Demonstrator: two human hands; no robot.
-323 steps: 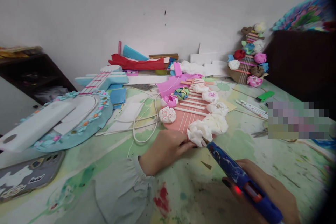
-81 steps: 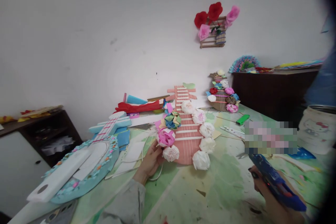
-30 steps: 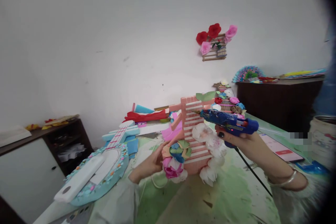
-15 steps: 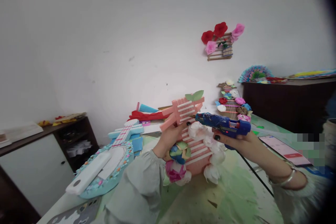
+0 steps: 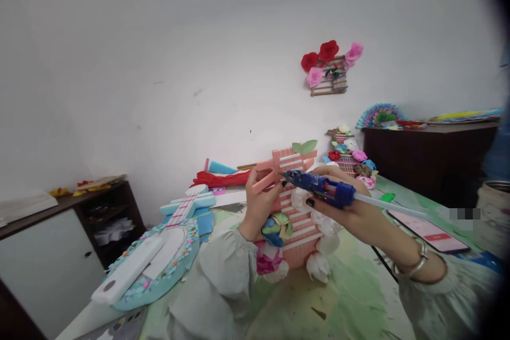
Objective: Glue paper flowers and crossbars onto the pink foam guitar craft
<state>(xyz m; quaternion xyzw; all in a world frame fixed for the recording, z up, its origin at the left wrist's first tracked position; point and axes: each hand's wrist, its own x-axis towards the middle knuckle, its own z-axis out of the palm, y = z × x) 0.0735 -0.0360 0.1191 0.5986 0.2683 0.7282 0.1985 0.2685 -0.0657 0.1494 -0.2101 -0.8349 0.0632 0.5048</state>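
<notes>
At left, a light-blue model instrument [image 5: 190, 247] was laid on the tabletop [image 5: 350, 292]. Next, a pink model instrument [image 5: 300, 231], edged with paper flowers [image 5: 274, 231], was gripped beside its pegs [image 5: 265, 183] by the partly closed fingers of the left hand [image 5: 260, 204]. A blue glue gun [image 5: 319, 187] was clasped in the curled fingers of the right hand [image 5: 345, 210], its nozzle directed at the neck [image 5: 287, 156]; contact could not be told. Farther right, a lit phone [image 5: 432, 232] was seen.
</notes>
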